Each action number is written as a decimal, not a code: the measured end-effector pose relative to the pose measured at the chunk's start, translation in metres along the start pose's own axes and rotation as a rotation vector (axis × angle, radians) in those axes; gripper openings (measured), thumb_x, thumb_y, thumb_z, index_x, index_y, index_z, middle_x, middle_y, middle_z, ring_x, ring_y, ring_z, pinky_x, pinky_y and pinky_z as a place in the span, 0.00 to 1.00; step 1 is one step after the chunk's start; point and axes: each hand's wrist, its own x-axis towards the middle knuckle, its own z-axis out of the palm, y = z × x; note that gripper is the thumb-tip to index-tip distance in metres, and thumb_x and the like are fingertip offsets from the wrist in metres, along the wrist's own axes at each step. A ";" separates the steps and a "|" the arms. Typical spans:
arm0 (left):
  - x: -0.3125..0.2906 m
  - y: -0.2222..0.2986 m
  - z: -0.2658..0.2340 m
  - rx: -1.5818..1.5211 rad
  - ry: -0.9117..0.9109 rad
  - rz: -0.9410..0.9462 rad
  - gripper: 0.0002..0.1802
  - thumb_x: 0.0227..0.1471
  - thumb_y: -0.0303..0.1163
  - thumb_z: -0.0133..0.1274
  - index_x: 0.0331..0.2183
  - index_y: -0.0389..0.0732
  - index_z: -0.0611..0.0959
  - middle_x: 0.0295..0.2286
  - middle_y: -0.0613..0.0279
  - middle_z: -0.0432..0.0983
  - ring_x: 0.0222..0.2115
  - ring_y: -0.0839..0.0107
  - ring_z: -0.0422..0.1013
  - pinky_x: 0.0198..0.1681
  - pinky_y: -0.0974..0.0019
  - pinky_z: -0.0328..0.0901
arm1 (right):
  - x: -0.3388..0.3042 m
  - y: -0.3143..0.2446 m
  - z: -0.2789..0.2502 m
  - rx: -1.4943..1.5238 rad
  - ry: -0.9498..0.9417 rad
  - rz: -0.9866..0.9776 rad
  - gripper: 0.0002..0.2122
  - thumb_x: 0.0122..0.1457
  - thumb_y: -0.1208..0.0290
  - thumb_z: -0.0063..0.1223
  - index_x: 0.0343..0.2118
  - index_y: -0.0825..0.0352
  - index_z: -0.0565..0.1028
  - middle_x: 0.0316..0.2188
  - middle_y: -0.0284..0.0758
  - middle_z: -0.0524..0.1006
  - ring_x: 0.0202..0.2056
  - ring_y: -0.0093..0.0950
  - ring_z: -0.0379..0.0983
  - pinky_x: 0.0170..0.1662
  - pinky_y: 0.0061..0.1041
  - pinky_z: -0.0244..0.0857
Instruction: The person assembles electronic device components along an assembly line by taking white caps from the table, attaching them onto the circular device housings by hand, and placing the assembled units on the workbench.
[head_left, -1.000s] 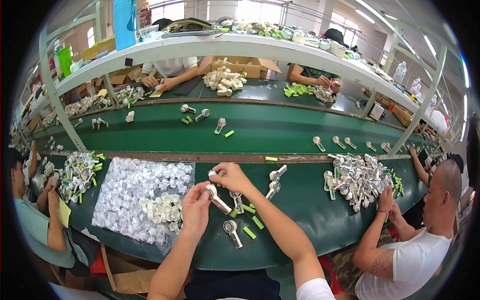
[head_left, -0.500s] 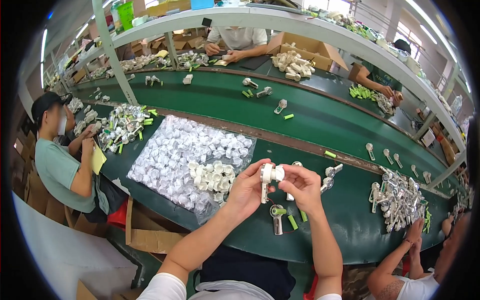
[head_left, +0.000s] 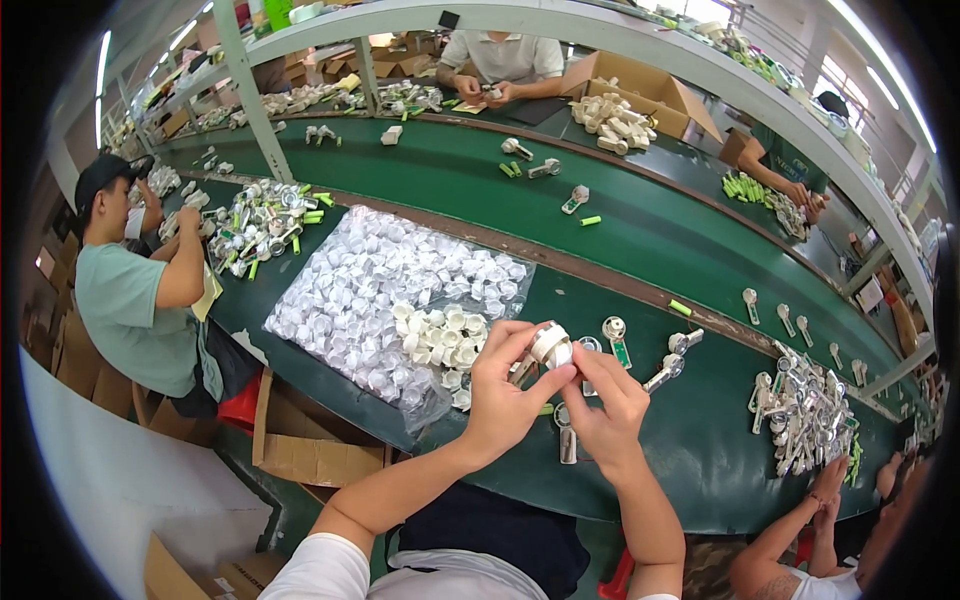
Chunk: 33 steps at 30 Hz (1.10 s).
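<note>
My left hand (head_left: 502,405) is closed around a small silver device with a round, cream-ringed head (head_left: 546,342); its handle is mostly hidden by the fingers. My right hand (head_left: 608,408) pinches a small white cap (head_left: 560,358) against that head. Just beyond the hands lies a similar device with a green circuit board (head_left: 621,350), and another silver device (head_left: 567,442) rests below them. To the left, a loose heap of cream caps (head_left: 445,338) sits on a clear plastic bag of white caps (head_left: 345,285).
A pile of silver devices (head_left: 800,415) lies at the right, beside a co-worker's hands. A green conveyor belt (head_left: 430,165) runs behind, carrying scattered devices and green battery cells. A cardboard box (head_left: 310,450) stands below the table's left edge. Other people work around the line.
Both hands have tilted the device, turning its ringed head toward me, and the fingers have closed nearer together. The whole view has shifted slightly.
</note>
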 end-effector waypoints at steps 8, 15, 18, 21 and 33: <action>-0.008 0.007 -0.009 -0.289 -0.138 -0.053 0.24 0.48 0.23 0.64 0.48 0.33 0.77 0.39 0.61 0.70 0.42 0.72 0.70 0.48 0.69 0.66 | -0.002 0.008 -0.001 0.726 -0.111 0.329 0.25 0.56 0.79 0.60 0.57 0.74 0.67 0.48 0.41 0.69 0.48 0.29 0.71 0.49 0.26 0.70; -0.019 0.000 -0.010 -0.367 -0.133 -0.061 0.24 0.49 0.20 0.62 0.48 0.31 0.76 0.37 0.62 0.69 0.42 0.71 0.70 0.49 0.68 0.67 | -0.022 0.010 0.012 0.832 -0.052 0.356 0.18 0.57 0.76 0.60 0.49 0.78 0.71 0.43 0.38 0.71 0.45 0.25 0.70 0.49 0.24 0.65; -0.014 -0.014 0.001 -0.301 -0.098 -0.093 0.23 0.52 0.23 0.60 0.49 0.29 0.74 0.40 0.57 0.70 0.42 0.68 0.71 0.50 0.68 0.66 | -0.021 0.014 0.015 0.717 0.096 0.576 0.16 0.58 0.75 0.59 0.47 0.78 0.74 0.40 0.35 0.76 0.39 0.23 0.72 0.47 0.22 0.66; -0.016 -0.020 0.021 0.077 -0.014 -0.118 0.35 0.54 0.32 0.60 0.58 0.33 0.64 0.52 0.47 0.65 0.53 0.55 0.64 0.56 0.58 0.61 | -0.011 0.065 0.008 0.523 0.149 0.808 0.13 0.63 0.72 0.54 0.47 0.75 0.74 0.40 0.33 0.76 0.37 0.19 0.72 0.43 0.21 0.67; -0.070 -0.064 -0.005 0.710 -0.556 0.199 0.26 0.47 0.38 0.62 0.47 0.40 0.74 0.42 0.53 0.69 0.41 0.54 0.67 0.43 0.54 0.65 | 0.043 0.088 0.046 0.080 -0.849 0.256 0.15 0.45 0.75 0.68 0.38 0.69 0.80 0.29 0.34 0.78 0.29 0.21 0.74 0.33 0.22 0.68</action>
